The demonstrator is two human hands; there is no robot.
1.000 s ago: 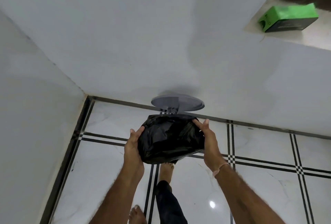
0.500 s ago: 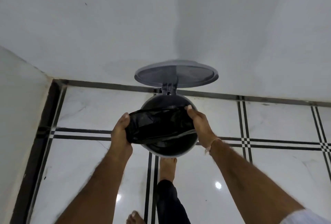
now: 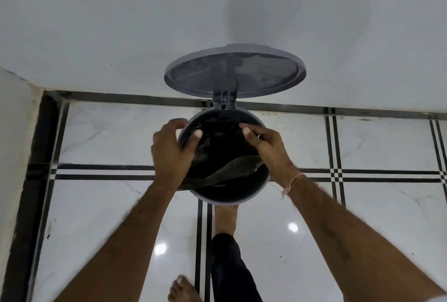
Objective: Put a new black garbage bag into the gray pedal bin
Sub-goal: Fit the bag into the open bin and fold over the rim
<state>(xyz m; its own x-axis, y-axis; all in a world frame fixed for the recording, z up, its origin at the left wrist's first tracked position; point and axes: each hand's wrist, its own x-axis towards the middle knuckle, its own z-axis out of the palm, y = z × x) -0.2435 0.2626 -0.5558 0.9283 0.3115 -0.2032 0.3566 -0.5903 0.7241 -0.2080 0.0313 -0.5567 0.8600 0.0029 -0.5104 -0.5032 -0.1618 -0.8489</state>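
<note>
The gray pedal bin (image 3: 232, 199) stands on the tiled floor against the wall, its round lid (image 3: 234, 73) swung up and open. A black garbage bag (image 3: 222, 154) sits inside the bin's mouth, its plastic bunched and partly over the left rim. My left hand (image 3: 173, 154) grips the bag at the bin's left rim, thumb inside. My right hand (image 3: 266, 149) pinches the bag's edge at the upper right of the opening. The bin's lower body and pedal are hidden beneath the rim.
My right foot (image 3: 225, 219) is at the bin's base, under its front rim; the other foot (image 3: 183, 289) is behind it. White walls close in at the back and left, meeting at a corner (image 3: 36, 89). Glossy white floor tiles with black stripes (image 3: 362, 176) spread to the right.
The bag has gone down from above the bin into its opening. Both hands followed to the rim, and the view moved closer over the bin.
</note>
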